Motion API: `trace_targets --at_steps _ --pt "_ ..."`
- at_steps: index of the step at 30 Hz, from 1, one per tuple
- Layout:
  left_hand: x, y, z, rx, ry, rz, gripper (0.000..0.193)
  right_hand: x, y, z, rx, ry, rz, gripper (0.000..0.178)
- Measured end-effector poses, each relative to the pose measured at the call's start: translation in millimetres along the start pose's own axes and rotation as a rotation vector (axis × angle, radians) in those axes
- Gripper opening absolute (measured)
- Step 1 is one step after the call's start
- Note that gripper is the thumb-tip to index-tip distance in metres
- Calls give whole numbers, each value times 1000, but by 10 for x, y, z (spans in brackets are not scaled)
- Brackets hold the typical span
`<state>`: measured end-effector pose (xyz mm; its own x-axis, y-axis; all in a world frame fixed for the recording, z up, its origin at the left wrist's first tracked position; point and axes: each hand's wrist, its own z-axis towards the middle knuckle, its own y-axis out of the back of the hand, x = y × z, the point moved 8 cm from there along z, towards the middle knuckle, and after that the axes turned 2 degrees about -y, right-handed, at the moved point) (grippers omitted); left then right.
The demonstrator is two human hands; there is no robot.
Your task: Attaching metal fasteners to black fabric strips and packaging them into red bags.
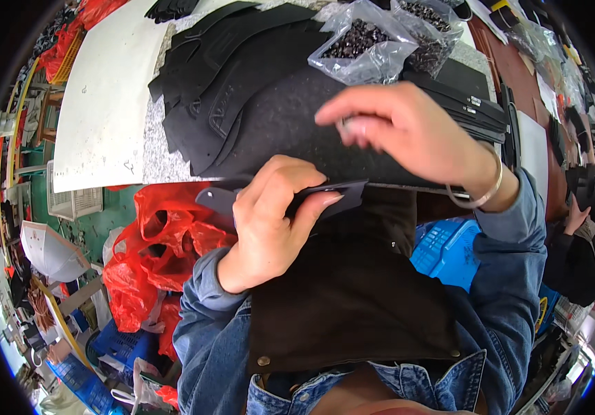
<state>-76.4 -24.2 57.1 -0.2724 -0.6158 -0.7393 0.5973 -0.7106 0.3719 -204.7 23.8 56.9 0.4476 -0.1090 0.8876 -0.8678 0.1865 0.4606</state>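
Observation:
My left hand [273,221] is closed on a flat black sheet piece [347,196], perhaps leather. The piece is folded or stacked and held at the table's front edge, in front of my apron. Its far-left end [218,199] sticks out past my knuckles. My right hand [412,131] is raised above the dark work mat [290,117], apart from the piece. Its fingers are curled, with thumb and index finger near each other. Something small and greyish shows between them, too blurred to name. A stack of cut black pieces [200,90] is fanned out on the table beyond my left hand.
An open clear bag of small dark fittings [360,41] lies beyond my right hand, another bag [422,34] beside it. Black strips [463,104] lie at right. Red plastic bags [152,256] hang below the table's edge; a blue basket [450,252] stands by my right arm.

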Motion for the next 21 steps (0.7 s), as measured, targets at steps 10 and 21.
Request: trace_targets --at_steps 10,21 --pt "-196 -66 -37 85 -196 20 34 -20 -215 -277 161 -203 205 16" --pt "-119 -60 -61 51 -87 -35 33 6 -208 -346 157 -144 172 20"
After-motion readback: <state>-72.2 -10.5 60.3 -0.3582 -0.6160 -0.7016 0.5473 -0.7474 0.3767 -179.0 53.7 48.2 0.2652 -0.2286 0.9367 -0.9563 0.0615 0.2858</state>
